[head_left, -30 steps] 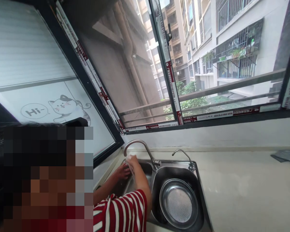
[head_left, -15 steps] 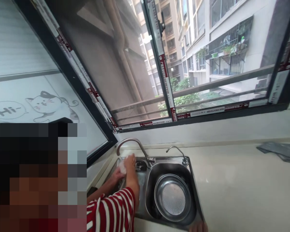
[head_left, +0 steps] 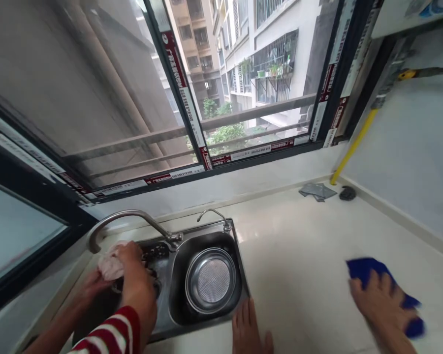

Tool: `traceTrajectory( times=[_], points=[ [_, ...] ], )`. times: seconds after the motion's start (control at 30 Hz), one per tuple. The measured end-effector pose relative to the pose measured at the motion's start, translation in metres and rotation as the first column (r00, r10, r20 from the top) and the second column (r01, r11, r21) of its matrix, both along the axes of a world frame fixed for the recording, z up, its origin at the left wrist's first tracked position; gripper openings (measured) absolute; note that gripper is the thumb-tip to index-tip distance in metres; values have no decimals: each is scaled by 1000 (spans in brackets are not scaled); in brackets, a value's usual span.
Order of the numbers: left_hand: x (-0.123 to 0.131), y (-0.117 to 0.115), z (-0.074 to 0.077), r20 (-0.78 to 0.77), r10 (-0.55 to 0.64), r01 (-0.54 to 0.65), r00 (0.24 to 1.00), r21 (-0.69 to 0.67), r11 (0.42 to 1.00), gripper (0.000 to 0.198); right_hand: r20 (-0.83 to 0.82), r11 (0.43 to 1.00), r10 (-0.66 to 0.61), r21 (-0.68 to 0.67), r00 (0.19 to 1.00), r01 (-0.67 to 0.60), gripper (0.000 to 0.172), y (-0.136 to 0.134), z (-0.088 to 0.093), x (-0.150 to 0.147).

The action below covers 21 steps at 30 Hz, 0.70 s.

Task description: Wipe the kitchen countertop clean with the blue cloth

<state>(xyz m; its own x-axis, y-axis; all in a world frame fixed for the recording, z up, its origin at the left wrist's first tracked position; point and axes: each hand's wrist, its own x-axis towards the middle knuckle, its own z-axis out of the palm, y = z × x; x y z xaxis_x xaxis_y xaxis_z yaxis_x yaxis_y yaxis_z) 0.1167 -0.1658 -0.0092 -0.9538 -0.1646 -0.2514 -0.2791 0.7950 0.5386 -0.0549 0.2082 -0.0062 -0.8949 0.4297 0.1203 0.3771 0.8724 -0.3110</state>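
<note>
My right hand (head_left: pixel 382 307) is on a dark blue cloth (head_left: pixel 371 268) on the pale countertop (head_left: pixel 299 270). Its fingers press over the cloth, which shows around and between them, slightly blurred. My left hand (head_left: pixel 246 325) lies flat on the counter at the front right corner of the sink, fingers stretched out and holding nothing. Just left of it, a round steel basin (head_left: pixel 211 280) with a dimpled bottom sits in the right bowl of the steel sink (head_left: pixel 239 255).
At the left bowl, a co-worker in a striped sleeve (head_left: pixel 112 332) holds a wet pale cloth (head_left: pixel 110 265) under the large tap (head_left: pixel 133 214). A small tap (head_left: pixel 212 212) stands behind the basin. Grey cloths (head_left: pixel 317 191), a dark scrubber (head_left: pixel 347 193) and a yellow pipe (head_left: pixel 354 147) are near the back corner.
The view has swung right. My right hand and the blue cloth have come into view, and more of my left hand shows at the sink's corner. The co-worker still handles the pale cloth.
</note>
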Motion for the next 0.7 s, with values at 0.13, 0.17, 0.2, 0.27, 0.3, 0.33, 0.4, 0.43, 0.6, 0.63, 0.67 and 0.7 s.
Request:
traceTrajectory(
  times=[0.13, 0.17, 0.2, 0.27, 0.3, 0.33, 0.4, 0.43, 0.6, 0.63, 0.67, 0.7],
  points=[
    [-1, -1, -4, 58, -15, 18, 998, -38, 999, 93, 37, 996, 83, -20, 996, -82, 62, -87, 18, -65],
    [0, -1, -4, 56, -16, 19, 998, -45, 999, 93, 34, 990, 140, -2, 990, -140, 63, -113, 23, -76],
    [0, 0, -3, 55, -18, 21, 998, -54, 998, 92, 36, 984, 178, 16, 983, -178, 63, -139, 27, -84],
    [0, 1, -2, 57, -35, 39, 998, -66, 997, 92, 38, 951, 305, 40, 951, -307, 61, -187, 35, -89],
    [0, 2, 0, 60, -40, 45, 997, -71, 997, 92, 50, 929, 365, 41, 930, -367, 61, -208, 39, -86],
    [0, 3, 2, 65, -44, 49, 997, -74, 996, 92, 55, 898, 437, 36, 898, -440, 61, -226, 42, -80],
    [-2, 5, 6, 64, -51, 56, 997, -78, 995, 91, 50, 815, 579, 2, 814, -580, 62, -253, 47, -61],
    [-2, 5, 9, 56, -56, 61, 997, -80, 995, 90, 37, 763, 646, -27, 762, -646, 62, -261, 49, -50],
    [-2, -3, 9, -97, -39, 37, 995, -18, 999, 66, -35, 477, 870, -202, 493, -856, 65, -255, 57, 14],
    [-1, -7, 7, -169, -5, 10, 986, 28, 1000, 64, -40, 431, 892, -228, 451, -873, 67, -245, 58, 27],
    [-1, -10, 4, -240, 48, -29, 970, 81, 996, 64, -44, 396, 907, -249, 419, -884, 69, -234, 57, 41],
    [0, -13, 2, -292, 102, -65, 951, 134, 989, 64, -44, 369, 918, -267, 394, -890, 70, -222, 54, 56]
  ],
)
